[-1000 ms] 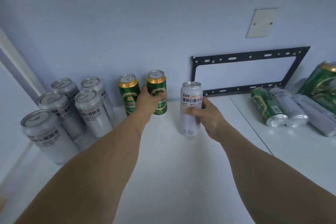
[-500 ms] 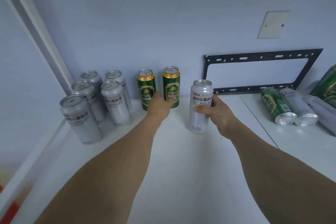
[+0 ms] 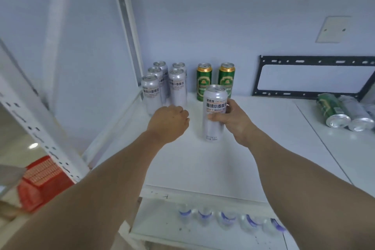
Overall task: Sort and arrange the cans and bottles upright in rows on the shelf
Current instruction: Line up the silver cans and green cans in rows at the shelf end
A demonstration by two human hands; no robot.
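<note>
White shelf [image 3: 203,164], upright silver can [image 3: 214,111] with black lettering, right hand [image 3: 233,122] grip

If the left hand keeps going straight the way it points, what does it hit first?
Most likely the front silver can of the standing group, just beyond the left hand; depth from this view is uncertain.

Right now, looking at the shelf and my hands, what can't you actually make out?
- Left hand, head view: only its back shows, so its fingers are hidden.
- Rear silver cans: labels blocked by the silver cans in front.
- Lying cans at right: the frame edge cuts off any beyond them.
- Bottles on the lower shelf: blurred, only tops visible.
</note>
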